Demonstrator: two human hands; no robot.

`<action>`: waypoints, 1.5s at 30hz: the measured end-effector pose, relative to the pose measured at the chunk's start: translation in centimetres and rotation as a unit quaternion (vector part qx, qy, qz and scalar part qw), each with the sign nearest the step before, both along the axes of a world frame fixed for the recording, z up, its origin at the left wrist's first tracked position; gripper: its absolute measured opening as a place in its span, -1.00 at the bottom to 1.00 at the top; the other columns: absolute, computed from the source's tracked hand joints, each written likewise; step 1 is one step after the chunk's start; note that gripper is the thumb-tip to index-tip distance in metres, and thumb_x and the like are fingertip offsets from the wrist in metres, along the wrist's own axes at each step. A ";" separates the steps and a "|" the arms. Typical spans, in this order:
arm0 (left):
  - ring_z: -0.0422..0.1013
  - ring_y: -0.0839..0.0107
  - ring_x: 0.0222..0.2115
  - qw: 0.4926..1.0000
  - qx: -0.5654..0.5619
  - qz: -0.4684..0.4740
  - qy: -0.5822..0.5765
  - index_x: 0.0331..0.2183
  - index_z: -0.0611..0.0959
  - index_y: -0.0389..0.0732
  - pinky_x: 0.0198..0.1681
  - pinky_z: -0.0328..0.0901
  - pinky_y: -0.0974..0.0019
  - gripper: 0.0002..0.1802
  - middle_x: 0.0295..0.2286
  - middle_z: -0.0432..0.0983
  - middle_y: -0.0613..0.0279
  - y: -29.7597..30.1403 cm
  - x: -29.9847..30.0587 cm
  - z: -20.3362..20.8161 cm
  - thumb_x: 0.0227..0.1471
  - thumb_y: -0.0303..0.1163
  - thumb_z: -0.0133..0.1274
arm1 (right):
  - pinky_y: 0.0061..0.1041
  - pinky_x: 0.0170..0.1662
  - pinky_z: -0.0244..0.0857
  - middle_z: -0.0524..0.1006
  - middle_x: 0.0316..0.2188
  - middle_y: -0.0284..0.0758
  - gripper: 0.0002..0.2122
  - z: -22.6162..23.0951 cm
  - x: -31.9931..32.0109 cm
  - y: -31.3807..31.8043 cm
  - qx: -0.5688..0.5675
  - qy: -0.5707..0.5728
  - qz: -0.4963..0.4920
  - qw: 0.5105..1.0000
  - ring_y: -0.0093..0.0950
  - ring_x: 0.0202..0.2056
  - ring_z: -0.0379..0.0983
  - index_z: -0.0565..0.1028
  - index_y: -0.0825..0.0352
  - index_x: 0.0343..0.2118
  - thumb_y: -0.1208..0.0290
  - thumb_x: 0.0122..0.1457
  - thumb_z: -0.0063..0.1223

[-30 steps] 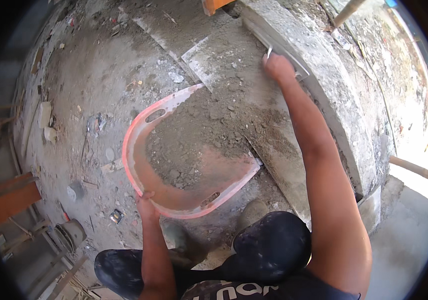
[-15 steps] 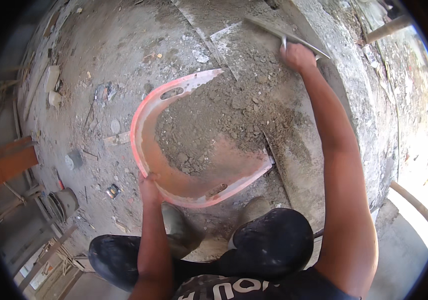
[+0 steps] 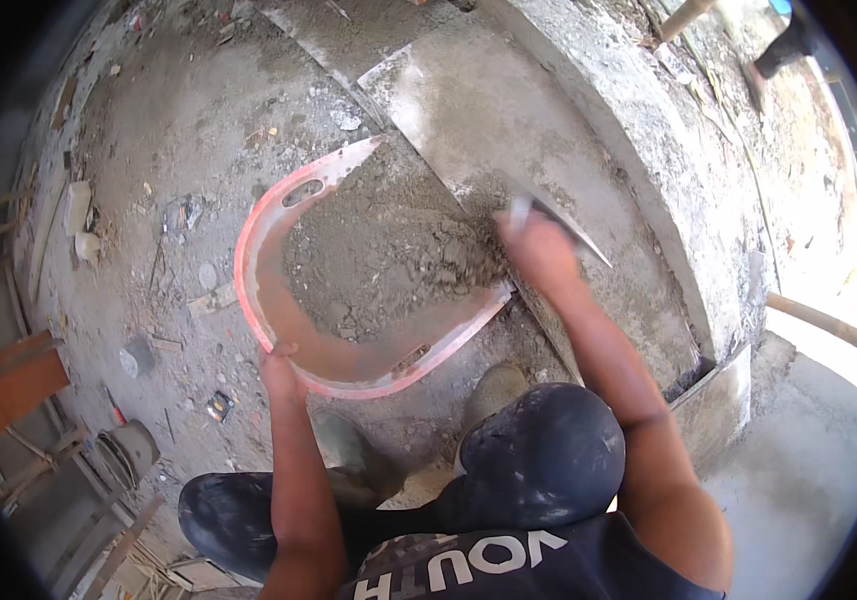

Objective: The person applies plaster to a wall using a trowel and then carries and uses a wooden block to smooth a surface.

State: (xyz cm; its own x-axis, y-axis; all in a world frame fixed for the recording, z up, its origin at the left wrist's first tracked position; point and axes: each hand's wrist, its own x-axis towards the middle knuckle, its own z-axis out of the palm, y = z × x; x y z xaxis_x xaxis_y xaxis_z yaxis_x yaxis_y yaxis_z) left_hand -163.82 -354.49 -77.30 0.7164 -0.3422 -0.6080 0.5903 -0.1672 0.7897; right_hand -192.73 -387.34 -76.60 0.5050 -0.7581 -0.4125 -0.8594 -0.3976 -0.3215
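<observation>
My left hand [image 3: 281, 372] grips the near-left rim of an orange-pink plastic pan [image 3: 245, 262], a curved tray with slot handles, its open side facing right. Crumbly grey mortar [image 3: 368, 250] lies heaped in it. My right hand [image 3: 540, 250] is closed round the handle of a plastering trowel [image 3: 583, 236], partly blurred by motion. The trowel stands tilted at the right, by the pan's open side, over a flat grey slab [image 3: 518, 110]. Some mortar is blurred beside my right hand. How the trowel's edge meets the slab is hidden.
A raised concrete ledge [image 3: 608, 120] runs along the right. My boots and bent knees [image 3: 548, 450] are close to the pan's near side. Rubble covers the floor at left, with a bucket [image 3: 128, 452] lower left. Another person's foot [image 3: 756, 82] shows at the upper right.
My right hand has swept the trowel nearer and to the left, toward the pan. Mortar that lay on the slab has been pushed toward the pan, baring the slab. My left hand still holds the rim.
</observation>
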 end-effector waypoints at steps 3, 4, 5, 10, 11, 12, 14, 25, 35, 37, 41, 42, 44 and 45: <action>0.46 0.09 -0.15 1.000 0.006 -0.008 -0.003 0.05 0.41 -0.37 -0.06 0.38 0.07 -0.35 -0.13 0.47 -0.01 0.5 0.4 -0.5 -0.22 -0.65 -0.11 | -0.11 -0.24 0.45 0.57 -0.41 0.08 -0.52 -3.8 -10.9 -1.3 -0.088 0.013 -0.299 0.950 0.03 -0.35 0.54 0.50 0.47 -0.22 0.08 0.34 -0.33; 0.46 0.08 -0.15 1.000 -0.004 -0.020 -0.001 0.05 0.40 -0.36 -0.06 0.38 0.06 -0.35 -0.13 0.47 -0.01 0.2 0.3 -1.0 -0.22 -0.65 -0.11 | -0.10 -0.28 0.45 0.57 -0.42 0.08 -0.52 -5.9 -13.0 -0.7 -0.105 0.010 -0.303 0.947 0.01 -0.36 0.55 0.50 0.48 -0.26 0.07 0.33 -0.29; 0.46 0.08 -0.15 1.000 -0.005 -0.028 -0.004 0.05 0.40 -0.36 -0.06 0.38 0.06 -0.35 -0.13 0.47 -0.01 0.7 0.4 -1.0 -0.22 -0.65 -0.11 | -0.10 -0.32 0.45 0.57 -0.44 0.08 -0.52 -6.3 -12.9 0.8 -0.112 0.004 -0.303 0.946 -0.01 -0.37 0.56 0.50 0.49 -0.29 0.07 0.31 -0.25; 0.46 0.05 -0.15 0.998 -0.050 -0.024 -0.010 0.07 0.37 -0.37 -0.05 0.39 0.07 -0.33 -0.13 0.46 -0.02 1.2 0.0 -1.7 -0.22 -0.66 -0.10 | -0.12 -0.44 0.46 0.56 -0.55 0.00 -0.65 -7.4 -3.1 6.5 -0.024 0.015 -0.026 0.999 -0.07 -0.50 0.56 0.54 0.41 -0.36 0.21 0.29 -0.19; 0.46 0.05 -0.15 0.999 -0.048 -0.019 -0.014 0.07 0.38 -0.38 -0.05 0.38 0.08 -0.34 -0.13 0.46 -0.02 1.3 -0.3 -1.5 -0.21 -0.65 -0.10 | -0.13 -0.44 0.47 0.57 -0.52 -0.01 -0.65 -6.9 0.1 7.6 -0.005 0.037 0.009 0.999 -0.07 -0.51 0.56 0.53 0.43 -0.34 0.23 0.29 -0.21; 0.46 0.05 -0.15 0.998 -0.055 -0.025 0.003 0.07 0.37 -0.38 -0.04 0.38 0.08 -0.34 -0.13 0.46 -0.03 1.5 -0.3 -1.5 -0.20 -0.65 -0.09 | -0.11 -0.42 0.47 0.57 -0.50 0.01 -0.63 -6.7 2.0 8.4 -0.035 0.010 0.153 0.987 -0.05 -0.48 0.57 0.51 0.46 -0.31 0.22 0.31 -0.24; 0.45 0.04 -0.14 0.997 -0.060 -0.029 0.026 0.08 0.37 -0.38 -0.03 0.38 0.09 -0.34 -0.12 0.46 -0.04 2.7 0.8 -1.5 -0.18 -0.65 -0.09 | -0.05 -0.37 0.46 0.56 -0.49 0.05 -0.60 -4.9 5.5 10.5 0.038 -0.044 0.115 0.992 -0.02 -0.44 0.57 0.48 0.49 -0.28 0.17 0.32 -0.24; 0.48 0.08 -0.16 0.998 0.005 -0.062 0.021 0.03 0.41 -0.37 -0.02 0.38 0.09 -0.45 -0.15 0.49 -0.01 6.2 2.2 -3.2 -0.09 -0.62 -0.02 | -0.14 -0.43 0.42 0.54 -0.60 -0.01 -0.54 -2.7 1.2 7.0 -0.038 -0.149 -0.092 0.984 -0.04 -0.51 0.55 0.53 0.43 -0.40 0.00 0.26 -0.06; 0.47 0.09 -0.16 0.984 -0.116 -0.031 0.132 -0.03 0.47 -0.40 0.00 0.36 0.02 -0.46 -0.23 0.52 0.01 10.0 3.4 -9.4 -0.12 -0.48 0.12 | -0.45 -0.59 0.18 0.42 -0.75 -0.38 -0.61 -2.0 -3.5 5.1 0.043 -0.321 -0.182 0.928 -0.54 -0.71 0.35 0.48 0.31 -0.55 0.07 0.27 0.01; 0.47 0.08 -0.17 0.975 -0.097 -0.009 0.201 -0.05 0.47 -0.41 -0.02 0.37 0.00 -0.46 -0.24 0.52 0.00 12.5 3.0 -11.4 -0.13 -0.46 0.13 | -0.50 -0.61 0.15 0.38 -0.77 -0.45 -0.58 -0.8 2.2 7.5 0.160 -0.308 -0.132 0.928 -0.61 -0.72 0.32 0.45 0.27 -0.59 0.03 0.28 -0.02; 0.47 0.08 -0.22 0.966 -0.182 0.056 0.175 -0.10 0.49 -0.37 -0.05 0.37 0.00 -0.50 -0.28 0.52 0.03 10.3 0.9 -12.2 -0.16 -0.47 0.11 | -0.33 -0.46 0.28 0.47 -0.69 -0.30 -0.56 1.5 4.4 7.6 0.159 -0.227 -0.077 0.958 -0.39 -0.62 0.43 0.47 0.36 -0.51 0.01 0.27 -0.05; 0.47 0.08 -0.23 0.967 -0.189 0.065 0.157 -0.11 0.49 -0.36 -0.05 0.38 0.00 -0.52 -0.30 0.51 0.04 10.7 1.3 -11.8 -0.17 -0.48 0.10 | -0.33 -0.46 0.28 0.47 -0.69 -0.30 -0.56 1.7 4.1 7.7 0.126 -0.233 -0.063 0.962 -0.39 -0.62 0.43 0.47 0.36 -0.51 0.01 0.27 -0.05; 0.48 0.09 -0.25 0.967 -0.187 0.103 0.135 -0.13 0.48 -0.34 -0.07 0.38 0.01 -0.54 -0.31 0.50 0.05 8.3 2.3 -11.5 -0.18 -0.50 0.09 | -0.34 -0.46 0.28 0.48 -0.69 -0.30 -0.57 -0.1 1.4 7.7 0.126 -0.245 -0.066 0.959 -0.38 -0.62 0.44 0.46 0.36 -0.51 0.03 0.27 -0.04; 0.48 0.09 -0.27 0.967 -0.174 0.133 0.132 -0.13 0.47 -0.33 -0.08 0.39 0.02 -0.54 -0.31 0.49 0.05 6.5 2.3 -10.7 -0.18 -0.51 0.08 | -0.36 -0.48 0.26 0.46 -0.71 -0.32 -0.57 -0.1 -0.1 7.9 0.129 -0.250 -0.086 0.956 -0.43 -0.62 0.41 0.45 0.33 -0.55 0.03 0.27 -0.04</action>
State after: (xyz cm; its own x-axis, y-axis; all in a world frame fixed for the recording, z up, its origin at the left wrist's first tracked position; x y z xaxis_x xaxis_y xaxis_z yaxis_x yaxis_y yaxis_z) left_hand -161.51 -348.04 -87.95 0.6430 -0.3828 -0.6633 0.7644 0.2670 0.5869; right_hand -192.79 -379.40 -76.72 0.5644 -0.7540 -0.3361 -0.6178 -0.1158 -0.7778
